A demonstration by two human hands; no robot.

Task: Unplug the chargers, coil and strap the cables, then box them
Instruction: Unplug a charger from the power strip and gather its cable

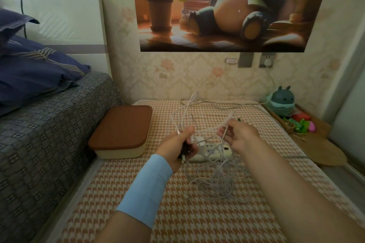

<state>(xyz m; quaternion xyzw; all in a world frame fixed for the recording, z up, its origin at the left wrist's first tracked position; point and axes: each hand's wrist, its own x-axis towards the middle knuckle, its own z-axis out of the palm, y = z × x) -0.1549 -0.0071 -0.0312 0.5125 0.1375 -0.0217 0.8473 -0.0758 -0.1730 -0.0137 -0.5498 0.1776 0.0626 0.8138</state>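
Note:
My left hand [178, 147] grips a bundle of white cable loops together with a dark object that I cannot identify. My right hand [238, 134] pinches a strand of the white cable [183, 112] just to the right, and the strand runs between both hands. Loose white cable [215, 183] lies tangled on the houndstooth mat below my hands. A white power strip [212, 152] lies under my hands with a white charger [200, 141] plugged into it. A cream box with a brown lid [122, 130] stands shut at the mat's left edge.
A bed with a patterned cover [49, 134] and blue pillows borders the left. On the wall are a socket with a white plug [267, 61] and a cord running down. A teal toy lamp [282, 100] and small colourful items sit on a wooden tray at the right.

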